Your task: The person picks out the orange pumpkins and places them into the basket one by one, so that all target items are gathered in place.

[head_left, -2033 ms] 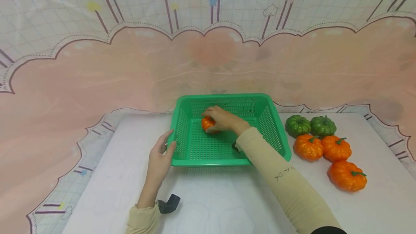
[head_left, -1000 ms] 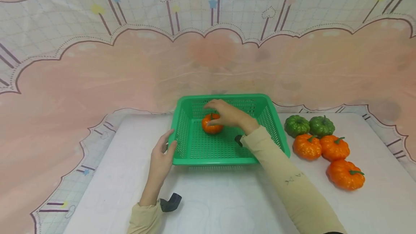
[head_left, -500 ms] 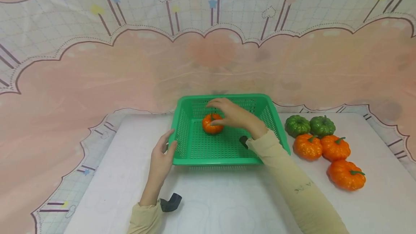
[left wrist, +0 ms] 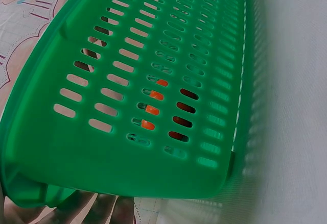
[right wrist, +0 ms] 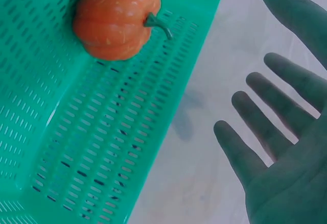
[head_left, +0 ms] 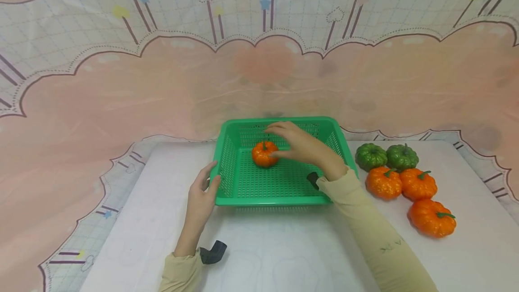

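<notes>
We've got six pumpkins in total here: four orange, two green. One orange pumpkin [head_left: 264, 157] is inside the single green basket [head_left: 271, 202], sitting on the floor of it toward the left, green stem up.

Our right hand [head_left: 300, 145] is over the basket, just right of that pumpkin, with fingers and thumb spread wide. In the head view the thumb tip overlaps the pumpkin's right edge, but the right wrist view shows a clear gap between the two.

Our left hand [head_left: 201, 199] rests against the basket's left rim, fingers loose and thumb apart. We can't tell how hard it's pressing.

The other five pumpkins are on the white table [head_left: 275, 251], right of the basket. We count two green pumpkins [head_left: 371, 157] side by side at the far end, then three orange ones [head_left: 418, 184]: two together just nearer, and a third nearest and farthest right.

We're wearing two tan sleeves [head_left: 373, 224], with one dark bit of gear [head_left: 213, 253] showing at each wrist. Behind it all there's a printed cloth [head_left: 162, 89] in pink and white.
</notes>
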### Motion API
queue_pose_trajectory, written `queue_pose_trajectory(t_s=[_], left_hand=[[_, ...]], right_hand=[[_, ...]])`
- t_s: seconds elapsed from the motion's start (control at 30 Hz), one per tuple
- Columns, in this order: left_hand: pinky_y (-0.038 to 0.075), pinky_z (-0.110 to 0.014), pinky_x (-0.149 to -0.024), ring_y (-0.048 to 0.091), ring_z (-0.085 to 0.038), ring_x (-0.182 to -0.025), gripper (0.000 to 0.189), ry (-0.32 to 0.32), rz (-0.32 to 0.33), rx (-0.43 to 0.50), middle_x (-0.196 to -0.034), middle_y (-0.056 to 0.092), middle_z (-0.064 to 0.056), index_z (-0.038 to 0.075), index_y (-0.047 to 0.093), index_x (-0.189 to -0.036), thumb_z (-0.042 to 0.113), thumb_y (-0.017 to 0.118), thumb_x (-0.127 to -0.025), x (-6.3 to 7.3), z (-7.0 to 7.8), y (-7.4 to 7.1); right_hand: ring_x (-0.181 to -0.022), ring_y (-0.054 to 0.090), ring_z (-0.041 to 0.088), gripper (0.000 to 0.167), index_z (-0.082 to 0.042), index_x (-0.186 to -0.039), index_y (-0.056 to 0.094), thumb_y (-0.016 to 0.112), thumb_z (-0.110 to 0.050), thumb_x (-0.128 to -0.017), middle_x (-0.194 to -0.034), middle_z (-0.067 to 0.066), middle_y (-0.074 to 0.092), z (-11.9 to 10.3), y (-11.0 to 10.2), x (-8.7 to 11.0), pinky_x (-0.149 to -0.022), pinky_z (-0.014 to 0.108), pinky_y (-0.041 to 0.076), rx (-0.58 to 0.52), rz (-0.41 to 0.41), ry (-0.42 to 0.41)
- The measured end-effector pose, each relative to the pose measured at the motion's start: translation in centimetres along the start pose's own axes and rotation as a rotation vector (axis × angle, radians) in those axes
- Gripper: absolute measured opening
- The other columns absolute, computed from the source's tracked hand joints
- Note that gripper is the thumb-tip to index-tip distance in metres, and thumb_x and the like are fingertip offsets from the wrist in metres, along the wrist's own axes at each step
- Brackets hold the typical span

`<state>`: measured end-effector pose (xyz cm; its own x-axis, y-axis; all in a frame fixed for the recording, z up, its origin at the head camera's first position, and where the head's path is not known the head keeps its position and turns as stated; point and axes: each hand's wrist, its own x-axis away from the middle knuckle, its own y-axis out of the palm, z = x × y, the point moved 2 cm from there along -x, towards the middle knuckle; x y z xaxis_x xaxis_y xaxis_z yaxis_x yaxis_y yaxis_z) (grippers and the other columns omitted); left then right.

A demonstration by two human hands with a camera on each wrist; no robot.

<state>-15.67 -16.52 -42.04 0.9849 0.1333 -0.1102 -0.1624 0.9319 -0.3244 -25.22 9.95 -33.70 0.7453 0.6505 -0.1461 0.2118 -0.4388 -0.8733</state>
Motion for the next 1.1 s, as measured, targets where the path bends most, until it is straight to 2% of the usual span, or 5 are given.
queue_pose_trajectory(t_s=[0.4, 0.7, 1.1], left_hand=[[0.056, -0.048, -0.093, 0.052, -0.039, -0.131, 0.044, -0.004, -0.002, 0.015, -0.153, 0.043, -0.012, 0.014, 0.046, -0.148, 0.021, 0.052, -0.104, -0.1, 0.0, -0.1], [0.052, -0.052, -0.098, 0.047, -0.040, -0.135, 0.044, -0.010, -0.003, 0.007, -0.155, 0.040, -0.012, 0.015, 0.046, -0.148, 0.020, 0.053, -0.104, -0.1, -0.2, -0.1], [0.054, -0.051, -0.096, 0.049, -0.039, -0.134, 0.044, -0.011, -0.004, 0.011, -0.155, 0.041, -0.011, 0.016, 0.046, -0.147, 0.021, 0.053, -0.104, 0.0, -0.3, -0.1]], right_hand=[[-0.142, 0.036, 0.030, 0.064, -0.009, -0.145, 0.049, 0.076, -0.028, -0.090, -0.152, 0.011, 0.043, -0.1, -1.2, 2.2, -0.114, 0.049, 0.037, 0.027, 0.033, 0.012], [-0.143, 0.035, 0.031, 0.064, -0.010, -0.145, 0.049, 0.076, -0.027, -0.090, -0.152, 0.010, 0.043, -0.1, -1.9, 3.8, -0.115, 0.051, 0.036, 0.035, 0.052, 0.038], [-0.142, 0.034, 0.032, 0.066, -0.006, -0.146, 0.047, 0.076, -0.025, -0.090, -0.152, 0.013, 0.042, 0.5, -2.3, 5.6, -0.115, 0.053, 0.035, 0.043, 0.099, 0.037]])
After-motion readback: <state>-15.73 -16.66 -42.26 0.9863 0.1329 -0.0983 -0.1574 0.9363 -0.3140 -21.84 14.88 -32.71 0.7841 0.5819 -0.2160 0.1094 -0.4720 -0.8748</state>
